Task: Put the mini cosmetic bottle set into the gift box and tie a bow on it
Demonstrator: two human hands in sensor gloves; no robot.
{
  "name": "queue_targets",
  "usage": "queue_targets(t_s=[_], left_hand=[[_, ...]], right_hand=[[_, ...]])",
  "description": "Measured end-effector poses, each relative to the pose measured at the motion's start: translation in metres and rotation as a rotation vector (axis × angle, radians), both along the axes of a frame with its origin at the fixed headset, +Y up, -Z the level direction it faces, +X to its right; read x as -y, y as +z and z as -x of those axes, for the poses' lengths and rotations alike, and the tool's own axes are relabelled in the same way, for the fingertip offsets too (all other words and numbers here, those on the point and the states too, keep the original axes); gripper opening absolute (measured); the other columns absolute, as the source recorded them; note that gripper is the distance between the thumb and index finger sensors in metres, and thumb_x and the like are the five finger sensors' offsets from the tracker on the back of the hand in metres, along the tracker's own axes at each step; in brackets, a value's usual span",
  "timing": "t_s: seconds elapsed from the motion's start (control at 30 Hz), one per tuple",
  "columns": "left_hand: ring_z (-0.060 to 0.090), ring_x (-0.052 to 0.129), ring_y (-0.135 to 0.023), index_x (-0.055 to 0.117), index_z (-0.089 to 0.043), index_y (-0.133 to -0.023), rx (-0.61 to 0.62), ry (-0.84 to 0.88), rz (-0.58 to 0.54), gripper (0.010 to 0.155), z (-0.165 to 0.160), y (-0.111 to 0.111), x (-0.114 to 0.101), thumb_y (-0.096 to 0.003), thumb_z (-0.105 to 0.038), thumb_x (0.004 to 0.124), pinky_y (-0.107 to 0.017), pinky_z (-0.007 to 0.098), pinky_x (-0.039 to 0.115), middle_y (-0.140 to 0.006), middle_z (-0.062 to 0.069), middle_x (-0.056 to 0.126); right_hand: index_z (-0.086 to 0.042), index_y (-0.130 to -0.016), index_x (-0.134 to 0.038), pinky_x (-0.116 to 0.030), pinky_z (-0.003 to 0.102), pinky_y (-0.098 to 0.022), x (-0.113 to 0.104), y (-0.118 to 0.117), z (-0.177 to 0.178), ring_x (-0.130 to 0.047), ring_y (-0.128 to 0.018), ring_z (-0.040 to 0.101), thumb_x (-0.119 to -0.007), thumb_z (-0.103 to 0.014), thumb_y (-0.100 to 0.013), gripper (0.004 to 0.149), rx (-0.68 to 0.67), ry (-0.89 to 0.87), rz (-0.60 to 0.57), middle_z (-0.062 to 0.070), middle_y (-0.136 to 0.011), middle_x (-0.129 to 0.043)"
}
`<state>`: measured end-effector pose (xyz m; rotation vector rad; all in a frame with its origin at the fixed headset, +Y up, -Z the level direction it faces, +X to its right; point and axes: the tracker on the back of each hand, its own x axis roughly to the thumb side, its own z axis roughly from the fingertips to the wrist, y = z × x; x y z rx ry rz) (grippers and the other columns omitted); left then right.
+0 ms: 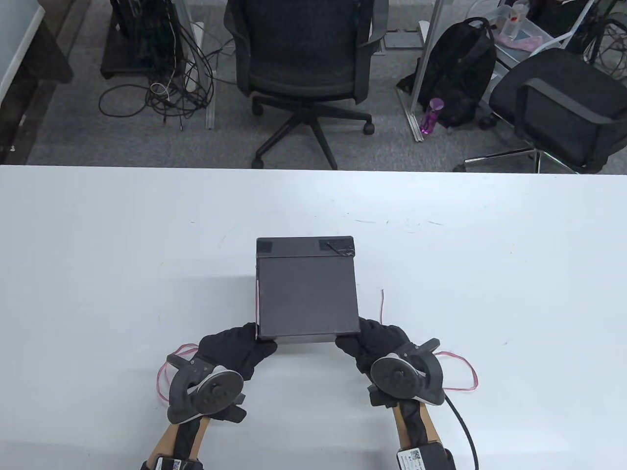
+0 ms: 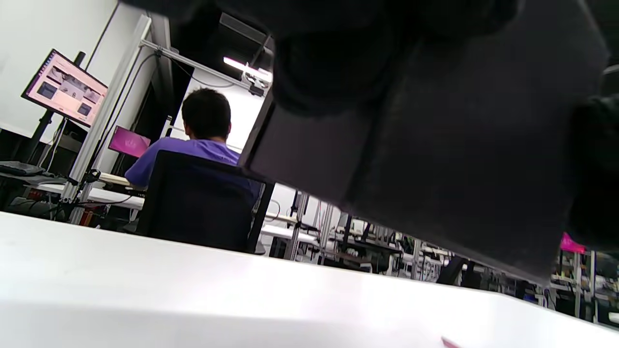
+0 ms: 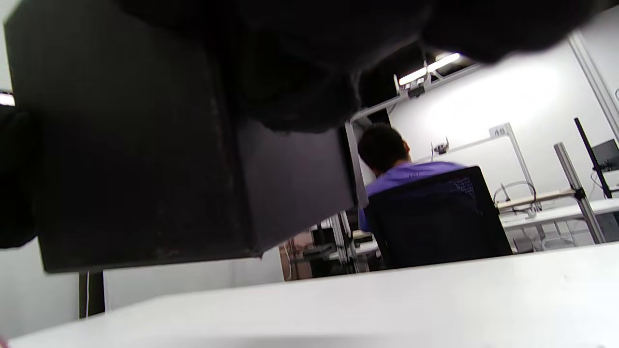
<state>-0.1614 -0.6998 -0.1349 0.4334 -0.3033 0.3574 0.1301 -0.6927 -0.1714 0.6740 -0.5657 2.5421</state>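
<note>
My left hand point(image 1: 235, 345) and right hand point(image 1: 377, 340) clamp the gift box's point(image 1: 306, 289) near corners; I should keep it level over the ribbon point(image 1: 458, 367) beneath.

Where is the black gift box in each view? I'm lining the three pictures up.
Table view: gift box at centre, near corners gripped by left hand and right hand.
Left wrist view: upper right, off the table.
Right wrist view: upper left, off the table.
Shared landmark: white table.
</note>
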Motion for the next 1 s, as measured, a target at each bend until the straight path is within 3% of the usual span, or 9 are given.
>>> queue_targets(t_s=[0.17,0.3,0.47,0.53,0.63,0.8,0.9,1.0], left_hand=[[0.004,0.088,-0.012,0.089,-0.013,-0.071,0.006,0.173,0.010,0.056,0.004,0.003,-0.008,-0.0510,-0.058,0.061,-0.016,0.027,0.087,-0.045,-0.008,0.096],[0.003,0.087,-0.010,0.090,-0.014,-0.067,-0.008,0.205,0.018,0.055,0.000,0.007,-0.014,-0.0533,-0.060,0.063,-0.014,0.026,0.087,-0.042,-0.009,0.095],[0.002,0.087,-0.009,0.091,-0.014,-0.066,-0.050,0.248,0.127,0.051,-0.002,0.006,-0.016,-0.0558,-0.058,0.067,-0.013,0.025,0.087,-0.040,-0.010,0.095],[0.003,0.086,-0.008,0.091,-0.012,-0.066,-0.059,0.322,0.241,0.050,0.000,0.003,-0.014,-0.0564,-0.056,0.069,-0.013,0.026,0.087,-0.040,-0.008,0.095],[0.004,0.087,-0.012,0.089,-0.010,-0.072,-0.053,0.364,0.436,0.049,0.003,-0.003,-0.010,-0.0579,-0.052,0.070,-0.015,0.027,0.087,-0.045,-0.005,0.095],[0.008,0.093,-0.024,0.078,-0.007,-0.091,-0.006,0.299,0.682,0.050,0.004,-0.011,0.001,-0.0620,-0.044,0.063,-0.025,0.031,0.088,-0.065,0.001,0.093],[0.009,0.094,-0.026,0.077,-0.007,-0.095,-0.001,0.311,0.713,0.050,0.011,-0.011,-0.005,-0.0625,-0.042,0.063,-0.026,0.033,0.088,-0.068,0.002,0.094],[0.006,0.092,-0.020,0.077,-0.004,-0.096,-0.118,0.291,0.680,0.050,0.028,-0.011,-0.012,-0.0617,-0.039,0.065,-0.022,0.030,0.088,-0.060,-0.002,0.096]], right_hand=[[-0.001,-0.069,-0.086,-0.086,0.035,-0.020,-0.008,0.004,-0.002,-0.088,-0.013,0.011,-0.055,-0.044,-0.053,0.055,-0.018,-0.119,-0.039,0.009,-0.041,-0.096],[-0.001,-0.065,-0.088,-0.086,0.033,-0.016,-0.011,0.007,-0.005,-0.087,-0.009,0.008,-0.056,-0.044,-0.056,0.055,0.021,-0.155,-0.080,0.007,-0.036,-0.096],[0.003,-0.056,-0.091,-0.085,0.031,-0.011,-0.010,0.005,-0.007,-0.083,-0.004,0.007,-0.062,-0.041,-0.060,0.053,0.023,-0.283,0.067,0.007,-0.028,-0.094],[0.005,-0.055,-0.090,-0.084,0.031,-0.009,-0.007,0.002,-0.005,-0.082,-0.003,0.007,-0.063,-0.039,-0.060,0.052,0.036,-0.286,0.174,0.008,-0.026,-0.093],[0.007,-0.058,-0.090,-0.084,0.031,-0.009,-0.002,-0.003,-0.004,-0.083,-0.004,0.007,-0.064,-0.037,-0.062,0.052,0.046,-0.224,0.328,0.009,-0.028,-0.093],[0.011,-0.072,-0.085,-0.086,0.036,-0.018,0.005,-0.007,0.001,-0.089,-0.014,0.012,-0.064,-0.033,-0.062,0.050,0.062,-0.118,0.436,0.016,-0.042,-0.095],[0.009,-0.080,-0.082,-0.087,0.040,-0.024,-0.001,-0.007,-0.004,-0.093,-0.021,0.015,-0.065,-0.031,-0.062,0.048,0.060,-0.121,0.455,0.017,-0.049,-0.096],[0.013,-0.087,-0.075,-0.087,0.039,-0.026,-0.010,-0.008,-0.021,-0.093,-0.022,0.013,-0.069,-0.025,-0.060,0.047,0.097,-0.234,0.485,0.015,-0.052,-0.095]])
